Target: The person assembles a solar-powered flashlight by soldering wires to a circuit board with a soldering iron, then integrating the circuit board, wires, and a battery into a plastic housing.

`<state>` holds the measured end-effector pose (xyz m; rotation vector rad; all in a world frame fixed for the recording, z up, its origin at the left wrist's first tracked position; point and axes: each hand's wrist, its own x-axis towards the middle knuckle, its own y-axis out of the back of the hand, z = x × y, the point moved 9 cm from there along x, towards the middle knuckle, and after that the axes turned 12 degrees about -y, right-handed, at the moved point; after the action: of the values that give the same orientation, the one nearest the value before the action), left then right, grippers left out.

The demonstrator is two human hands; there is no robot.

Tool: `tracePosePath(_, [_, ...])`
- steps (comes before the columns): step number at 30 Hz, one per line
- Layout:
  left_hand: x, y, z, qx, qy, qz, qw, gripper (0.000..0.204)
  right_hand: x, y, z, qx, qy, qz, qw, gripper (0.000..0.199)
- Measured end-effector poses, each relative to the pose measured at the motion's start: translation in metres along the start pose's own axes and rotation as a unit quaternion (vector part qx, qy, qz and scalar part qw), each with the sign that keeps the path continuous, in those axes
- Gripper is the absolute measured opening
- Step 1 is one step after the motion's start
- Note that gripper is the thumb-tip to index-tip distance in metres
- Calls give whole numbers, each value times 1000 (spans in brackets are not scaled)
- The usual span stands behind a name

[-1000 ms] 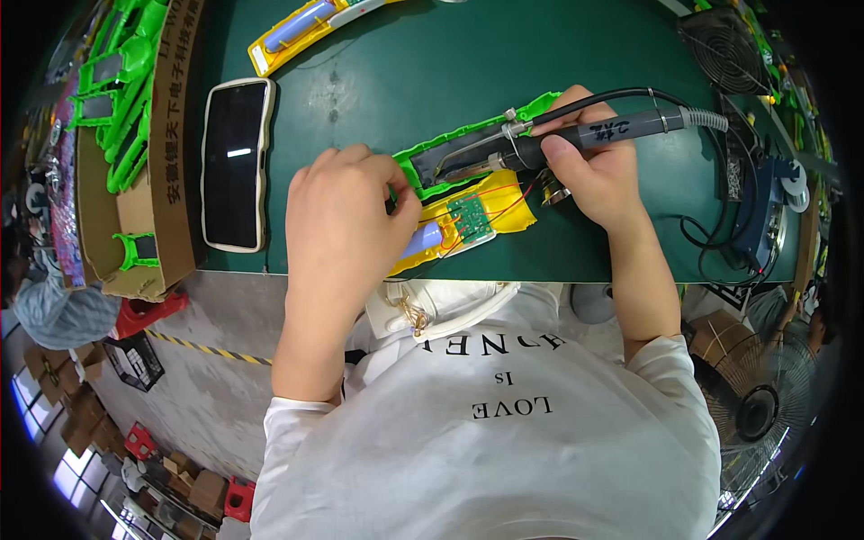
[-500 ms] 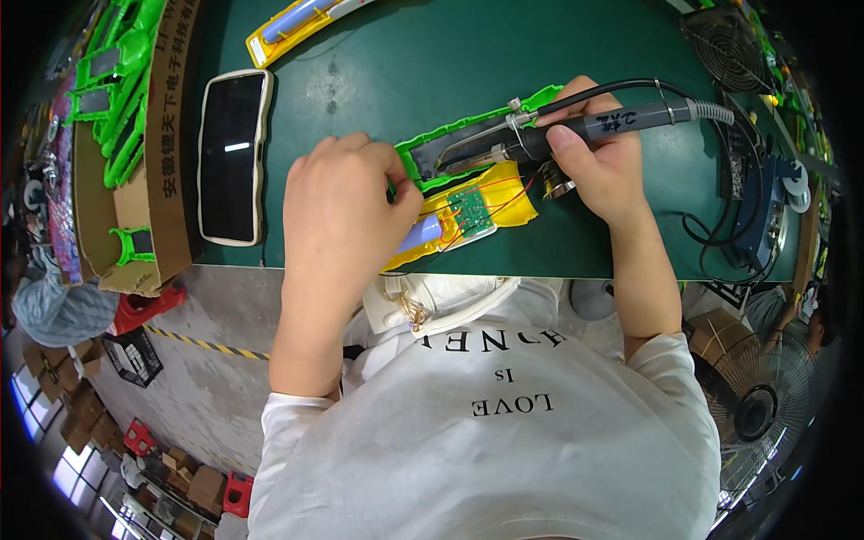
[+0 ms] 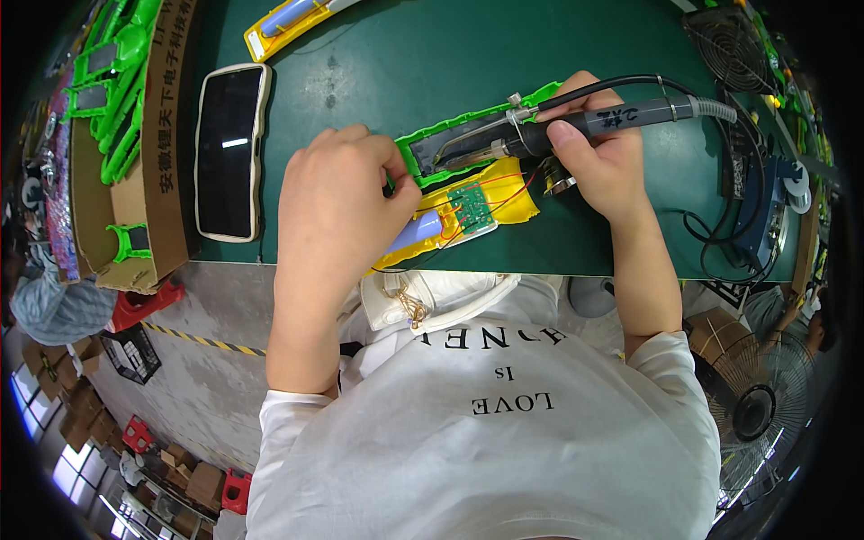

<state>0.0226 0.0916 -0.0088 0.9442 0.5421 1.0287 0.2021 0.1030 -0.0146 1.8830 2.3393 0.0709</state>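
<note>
In my right hand (image 3: 598, 148) is a soldering iron (image 3: 621, 119) with a wire-feed tube, its tip over the dark panel inside a green plastic frame (image 3: 549, 92). My left hand (image 3: 337, 198) is closed in a pinch at the frame's left end; what lies between thumb and forefinger is mostly hidden. On the near side of the frame lies a yellow housing (image 3: 515, 216). It holds a blue cylindrical battery cell (image 3: 418, 232) and a green circuit board (image 3: 471, 209) with red and black wires. Below my right hand sits a small shiny metal piece (image 3: 560, 184).
A phone (image 3: 229, 153) lies left on the green table (image 3: 360, 81), beside a cardboard box (image 3: 171, 207) of green frames. Another yellow housing (image 3: 261, 45) is at the far edge. Right, the iron's cable leads toward a blue box-shaped unit (image 3: 776, 211); a black fan (image 3: 727, 49) stands behind.
The whole view has shifted very slightly. My left hand has edged a little left, while the soldering iron stays nearly in place over the panel.
</note>
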Motion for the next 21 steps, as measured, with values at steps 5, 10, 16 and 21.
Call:
tracePosePath(5, [0, 0, 1, 26, 4, -5, 1000, 5, 0, 0, -1, 9, 2, 2, 1000, 12])
tracePosePath(10, [0, 0, 2, 33, -5, 0, 999, 7, -1, 0, 1, 10, -17, -6, 1000, 13])
tracePosePath(16, [1, 0, 2, 11, -3, -11, 1000, 6, 0, -1, -2, 4, 3, -1, 1000, 13])
tracePosePath(21, [0, 2, -1, -8, 4, -4, 1000, 6, 0, 1, -1, 21, 3, 1, 1000, 13])
